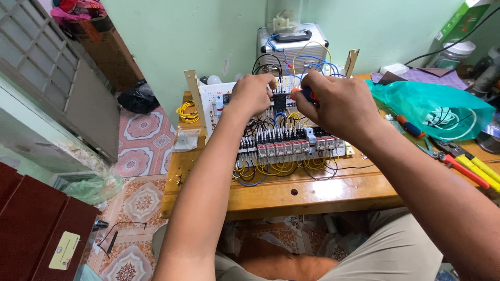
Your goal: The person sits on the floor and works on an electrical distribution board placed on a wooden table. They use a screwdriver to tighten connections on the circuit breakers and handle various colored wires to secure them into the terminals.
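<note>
A white electrical panel (216, 106) stands tilted on the wooden table (312, 190), crowded with relays, terminal blocks and yellow, blue and black wires. My left hand (253, 93) rests on the panel's upper part, its fingers curled against a component. Just to the right, my right hand (333, 101) is closed around a screwdriver with an orange and blue handle (298, 93), whose tip points into the panel near a black block. The two hands almost touch. A row of red-topped relays (284, 148) runs below them.
Red and yellow pliers (469, 166) and another screwdriver (411, 127) lie at the table's right. A green plastic bag (416, 101) with cable sits behind them. A silver case (291, 49) stands at the wall. Yellow wire coil (187, 111) lies left. A dark red cabinet (36, 224) stands at the lower left.
</note>
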